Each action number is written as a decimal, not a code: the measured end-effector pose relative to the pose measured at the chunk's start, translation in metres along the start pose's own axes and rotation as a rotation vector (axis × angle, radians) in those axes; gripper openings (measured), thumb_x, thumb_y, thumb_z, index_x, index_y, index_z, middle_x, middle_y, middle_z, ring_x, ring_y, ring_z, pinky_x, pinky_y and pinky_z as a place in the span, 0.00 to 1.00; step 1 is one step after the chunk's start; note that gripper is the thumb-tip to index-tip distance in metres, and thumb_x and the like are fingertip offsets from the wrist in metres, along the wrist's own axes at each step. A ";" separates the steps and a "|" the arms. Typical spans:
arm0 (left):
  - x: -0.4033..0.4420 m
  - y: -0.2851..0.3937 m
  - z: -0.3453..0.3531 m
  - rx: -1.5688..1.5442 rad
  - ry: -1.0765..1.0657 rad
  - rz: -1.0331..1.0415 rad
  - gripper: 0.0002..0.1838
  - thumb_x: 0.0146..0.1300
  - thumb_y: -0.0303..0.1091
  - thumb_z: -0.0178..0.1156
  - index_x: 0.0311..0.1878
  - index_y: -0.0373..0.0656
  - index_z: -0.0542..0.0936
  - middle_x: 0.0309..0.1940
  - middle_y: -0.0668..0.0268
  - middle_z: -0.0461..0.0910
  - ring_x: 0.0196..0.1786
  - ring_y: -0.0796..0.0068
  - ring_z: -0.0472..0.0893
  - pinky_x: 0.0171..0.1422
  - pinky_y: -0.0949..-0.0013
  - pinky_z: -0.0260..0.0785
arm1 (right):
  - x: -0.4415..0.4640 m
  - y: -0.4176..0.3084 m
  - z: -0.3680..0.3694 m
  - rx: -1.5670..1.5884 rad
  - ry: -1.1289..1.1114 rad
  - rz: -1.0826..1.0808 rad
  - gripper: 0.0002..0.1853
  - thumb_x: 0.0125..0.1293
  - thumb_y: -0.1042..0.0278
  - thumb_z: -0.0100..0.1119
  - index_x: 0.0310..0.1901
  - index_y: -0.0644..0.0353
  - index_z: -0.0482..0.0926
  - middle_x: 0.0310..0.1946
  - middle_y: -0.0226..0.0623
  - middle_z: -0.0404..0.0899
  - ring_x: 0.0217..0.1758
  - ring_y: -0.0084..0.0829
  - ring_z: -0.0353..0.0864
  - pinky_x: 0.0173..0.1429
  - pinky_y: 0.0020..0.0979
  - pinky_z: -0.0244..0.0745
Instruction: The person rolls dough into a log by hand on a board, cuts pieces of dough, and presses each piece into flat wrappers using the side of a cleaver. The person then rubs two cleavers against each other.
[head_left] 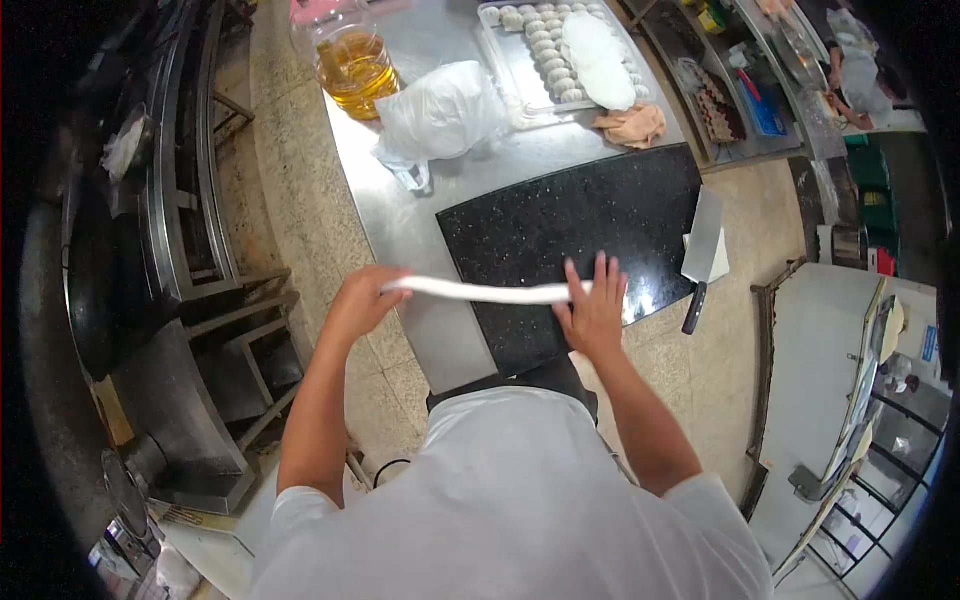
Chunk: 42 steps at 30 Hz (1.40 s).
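Observation:
A long white rope of what looks like dough (480, 292) stretches across the near part of a black speckled board (570, 215). Its left end extends past the board's left edge and is pinched in my left hand (368, 298), with fingers closed round it. At the other end, my right hand (596, 308) rests palm down over the rope with its fingers spread. A cleaver (704, 240) with a black handle lies at the board's right edge, partly over a pale square item (722, 258).
The steel table (440, 345) holds a jar of yellow liquid (357, 72), a white plastic bag (445, 110), a tray (510, 75) of several round dough pieces, and an orange-tan cloth (632, 126). Shelves stand at the right. Another person (858, 70) is at the upper right.

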<state>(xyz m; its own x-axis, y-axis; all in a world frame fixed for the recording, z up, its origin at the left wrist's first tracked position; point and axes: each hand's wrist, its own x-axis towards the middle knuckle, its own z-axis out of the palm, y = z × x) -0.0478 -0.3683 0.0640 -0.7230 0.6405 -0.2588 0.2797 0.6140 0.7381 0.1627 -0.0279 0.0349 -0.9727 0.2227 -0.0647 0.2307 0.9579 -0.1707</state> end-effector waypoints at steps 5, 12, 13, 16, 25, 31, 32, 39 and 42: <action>0.082 0.023 -0.004 0.539 0.360 0.081 0.19 0.68 0.38 0.63 0.60 0.42 0.83 0.65 0.49 0.77 0.69 0.42 0.73 0.77 0.51 0.63 | 0.174 0.013 0.001 -0.036 0.158 0.228 0.37 0.77 0.35 0.42 0.79 0.50 0.61 0.81 0.59 0.49 0.84 0.61 0.46 0.81 0.68 0.39; 0.103 0.120 0.151 0.171 0.031 0.502 0.34 0.73 0.46 0.56 0.74 0.30 0.66 0.75 0.46 0.66 0.79 0.41 0.61 0.84 0.45 0.49 | 0.095 -0.004 0.017 -0.099 0.211 0.101 0.34 0.75 0.52 0.47 0.76 0.65 0.62 0.77 0.64 0.56 0.81 0.61 0.53 0.82 0.62 0.45; 0.084 0.128 0.169 0.181 0.041 0.529 0.36 0.75 0.49 0.51 0.75 0.29 0.63 0.77 0.46 0.63 0.80 0.42 0.60 0.83 0.43 0.48 | 0.058 -0.011 0.016 0.030 0.217 0.052 0.32 0.75 0.57 0.46 0.76 0.66 0.62 0.77 0.64 0.56 0.82 0.61 0.52 0.82 0.61 0.44; 0.029 0.118 0.202 0.142 0.031 0.436 0.39 0.75 0.54 0.50 0.78 0.32 0.61 0.80 0.47 0.58 0.82 0.44 0.57 0.84 0.39 0.42 | -0.030 -0.014 0.022 0.017 0.015 0.023 0.37 0.72 0.54 0.50 0.77 0.68 0.60 0.79 0.62 0.54 0.84 0.60 0.50 0.83 0.59 0.44; 0.162 0.162 0.181 0.643 0.250 0.144 0.35 0.77 0.53 0.45 0.78 0.37 0.63 0.81 0.51 0.57 0.82 0.43 0.54 0.82 0.32 0.41 | 0.120 0.063 -0.017 0.072 0.100 -0.081 0.33 0.75 0.50 0.46 0.79 0.52 0.62 0.81 0.52 0.52 0.85 0.53 0.49 0.84 0.59 0.40; 0.143 0.158 0.192 0.723 0.274 0.171 0.35 0.77 0.56 0.46 0.78 0.43 0.65 0.81 0.56 0.58 0.82 0.42 0.54 0.81 0.29 0.41 | 0.095 0.073 -0.008 0.148 0.075 -0.268 0.33 0.75 0.51 0.45 0.77 0.59 0.64 0.80 0.51 0.55 0.85 0.51 0.49 0.85 0.55 0.41; 0.117 0.160 0.195 0.731 0.203 0.174 0.35 0.76 0.55 0.48 0.78 0.43 0.66 0.81 0.57 0.58 0.82 0.42 0.54 0.81 0.29 0.41 | 0.073 0.073 -0.010 0.190 0.033 -0.333 0.33 0.74 0.52 0.49 0.76 0.61 0.65 0.79 0.52 0.57 0.85 0.52 0.50 0.85 0.53 0.41; 0.045 0.205 0.226 0.698 0.392 -0.073 0.31 0.69 0.47 0.62 0.72 0.45 0.74 0.70 0.53 0.71 0.74 0.41 0.66 0.75 0.39 0.58 | -0.046 0.176 -0.051 0.850 0.126 -0.144 0.25 0.63 0.61 0.68 0.60 0.63 0.78 0.64 0.50 0.75 0.71 0.51 0.71 0.75 0.47 0.65; 0.057 0.230 0.246 0.253 0.278 -0.237 0.25 0.68 0.50 0.65 0.62 0.46 0.81 0.48 0.47 0.82 0.51 0.43 0.82 0.53 0.47 0.75 | -0.075 0.248 -0.044 0.688 0.406 0.286 0.17 0.66 0.66 0.68 0.52 0.64 0.76 0.46 0.43 0.78 0.50 0.41 0.79 0.59 0.38 0.73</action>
<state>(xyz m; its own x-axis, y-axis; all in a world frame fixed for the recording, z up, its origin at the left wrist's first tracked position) 0.1305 -0.0769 0.0653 -0.9188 0.3407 -0.1994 0.2062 0.8450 0.4935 0.2919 0.2007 0.0412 -0.7775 0.6134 0.1386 0.3050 0.5605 -0.7699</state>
